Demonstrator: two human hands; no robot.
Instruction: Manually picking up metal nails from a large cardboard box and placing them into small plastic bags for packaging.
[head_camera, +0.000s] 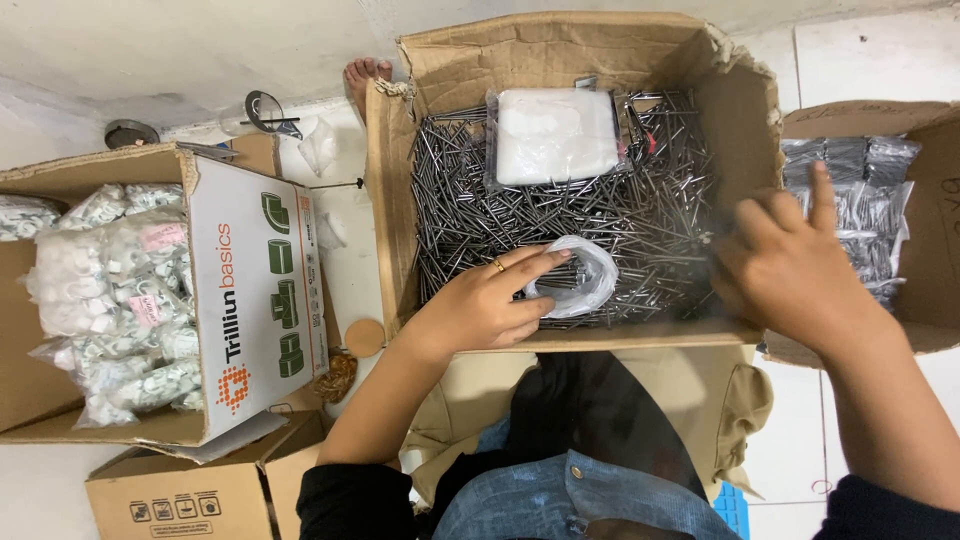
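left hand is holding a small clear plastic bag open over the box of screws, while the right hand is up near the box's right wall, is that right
Not quite: the cardboard box holds loose metal nails, not screws. The head view shows long plain shanks piled across it. The rest stands: the left hand holds the small clear plastic bag open over them, and the right hand is up near the box's right wall.

You get even, fairly bright indoor light from above, with soft shadows only. At twelve o'clock the heap of nails (570, 215) throws small glints, and the clear packet (553, 135) lying on it glares white, its contents washed out. At three o'clock your right hand (790, 265) smears with motion blur. Your left hand (485, 300) at centre stays sharp. Toward nine o'clock the box edges (200, 300) bow with wide-lens distortion.
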